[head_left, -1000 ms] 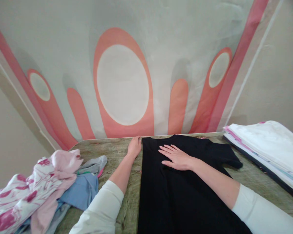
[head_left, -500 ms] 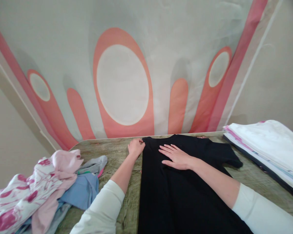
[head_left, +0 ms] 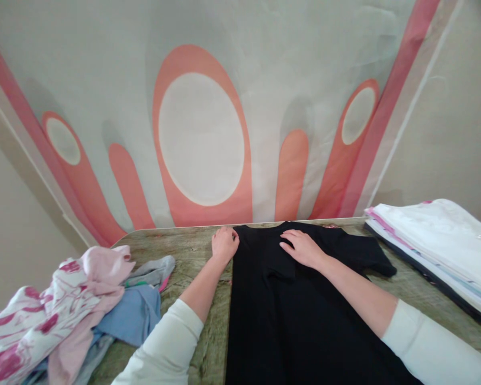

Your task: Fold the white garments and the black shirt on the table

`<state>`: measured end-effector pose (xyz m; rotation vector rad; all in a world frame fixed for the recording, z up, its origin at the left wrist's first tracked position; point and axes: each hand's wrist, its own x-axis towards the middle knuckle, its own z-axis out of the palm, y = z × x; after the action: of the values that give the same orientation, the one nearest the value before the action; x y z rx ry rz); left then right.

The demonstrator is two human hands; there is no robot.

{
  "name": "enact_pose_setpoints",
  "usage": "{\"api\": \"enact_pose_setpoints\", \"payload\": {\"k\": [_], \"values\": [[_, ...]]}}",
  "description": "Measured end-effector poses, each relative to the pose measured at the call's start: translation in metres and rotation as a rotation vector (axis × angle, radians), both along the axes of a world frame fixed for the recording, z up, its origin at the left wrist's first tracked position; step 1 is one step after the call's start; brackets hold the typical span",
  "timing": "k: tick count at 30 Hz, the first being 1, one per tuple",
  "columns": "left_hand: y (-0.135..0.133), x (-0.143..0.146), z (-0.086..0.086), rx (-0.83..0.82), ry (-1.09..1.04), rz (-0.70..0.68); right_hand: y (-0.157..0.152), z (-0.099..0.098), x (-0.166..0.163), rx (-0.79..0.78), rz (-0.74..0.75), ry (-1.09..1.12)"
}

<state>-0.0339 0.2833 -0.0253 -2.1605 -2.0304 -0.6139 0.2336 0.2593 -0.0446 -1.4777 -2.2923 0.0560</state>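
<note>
A black T-shirt (head_left: 264, 321) lies on the wooden table, its left side folded inward into a straight edge and one short sleeve spread out to the right. My left hand (head_left: 225, 243) is closed at the far left corner of that folded edge, thumb and fingers pinching the cloth. Palm down, my right hand (head_left: 302, 249) rests on the upper part of the shirt near the collar, its fingers stretched toward the left. The folded-in sleeve shows just below its fingertips.
A loose heap of clothes (head_left: 64, 315), pink, white-patterned, blue and grey, lies on the left. To the right stands a stack of folded clothes (head_left: 444, 240) with white on top. Behind the wooden table (head_left: 184, 243) rises a wall with a printed pink-and-white backdrop (head_left: 200, 139).
My right hand has slid right and slightly away from me across the shirt, uncovering the folded sleeve. My left hand stays at the same corner.
</note>
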Motion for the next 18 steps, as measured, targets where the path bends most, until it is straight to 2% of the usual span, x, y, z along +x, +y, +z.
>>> {"api": "enact_pose_setpoints", "payload": {"k": [4, 8, 13, 18], "values": [[0.000, 0.002, -0.003, -0.006, 0.011, 0.002, 0.013, -0.008, 0.011, 0.051, -0.137, 0.131], [0.001, 0.001, -0.006, -0.011, 0.008, 0.014, 0.017, -0.012, 0.012, 0.000, -0.161, 0.196], [0.003, 0.000, -0.008, -0.028, -0.010, 0.039, 0.016, -0.007, 0.010, -0.029, -0.155, 0.231], [0.005, 0.001, -0.008, -0.053, -0.038, 0.070, 0.011, -0.002, 0.011, -0.018, -0.285, 0.203]]}}
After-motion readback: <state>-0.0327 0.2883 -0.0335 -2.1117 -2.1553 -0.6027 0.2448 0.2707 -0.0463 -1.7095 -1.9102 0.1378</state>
